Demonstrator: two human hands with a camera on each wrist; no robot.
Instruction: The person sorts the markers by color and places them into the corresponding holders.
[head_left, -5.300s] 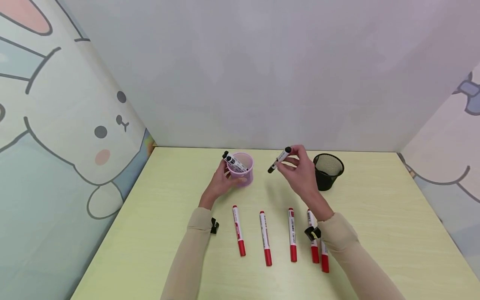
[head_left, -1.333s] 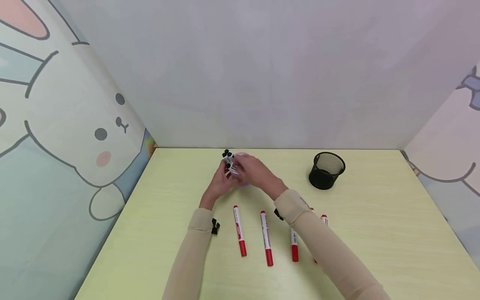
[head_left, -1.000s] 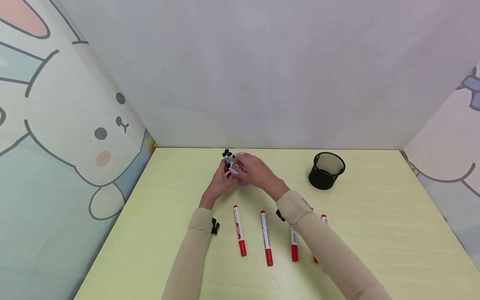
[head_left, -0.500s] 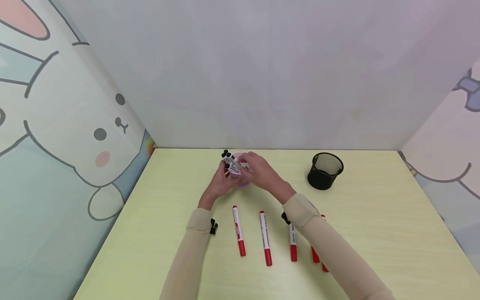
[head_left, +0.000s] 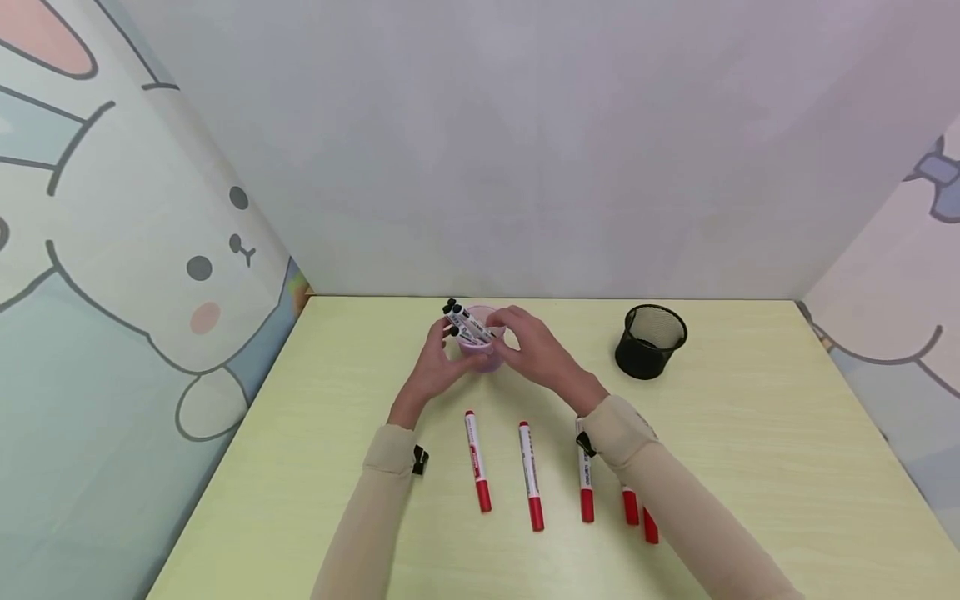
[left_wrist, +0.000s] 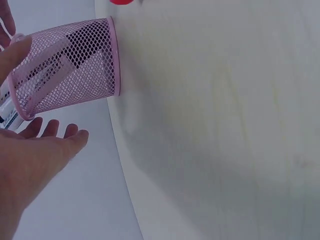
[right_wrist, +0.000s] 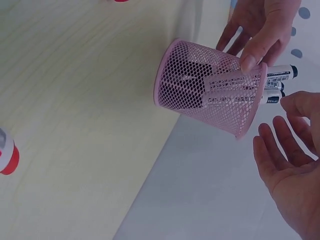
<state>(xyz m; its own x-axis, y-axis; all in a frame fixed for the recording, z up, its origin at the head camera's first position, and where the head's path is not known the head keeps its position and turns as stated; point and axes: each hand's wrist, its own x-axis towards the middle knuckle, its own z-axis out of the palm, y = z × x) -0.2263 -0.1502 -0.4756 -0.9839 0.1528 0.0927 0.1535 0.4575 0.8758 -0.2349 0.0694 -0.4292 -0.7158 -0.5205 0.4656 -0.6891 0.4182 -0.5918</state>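
Observation:
A pink mesh pen cup stands on the table, with several black-capped whiteboard markers in it leaning left out of the top. My left hand is at the cup's left side. In the left wrist view its fingers are spread and apart from the mesh; in the right wrist view its thumb overlaps the cup near the rim. At the rim's right side is my right hand, holding nothing visible. The right wrist view shows its fingers loosely bent, the thumb tip close to a marker's cap.
A black mesh cup stands to the right. In front of the pink cup, red-capped markers lie in a row, several of them, some partly beneath the right sleeve. A plain wall rises behind the table.
Five seconds ago the right hand held a black-capped marker in the air; now the markers are in the pink cup. Lately the right hand has drawn back slightly right, the left slightly left.

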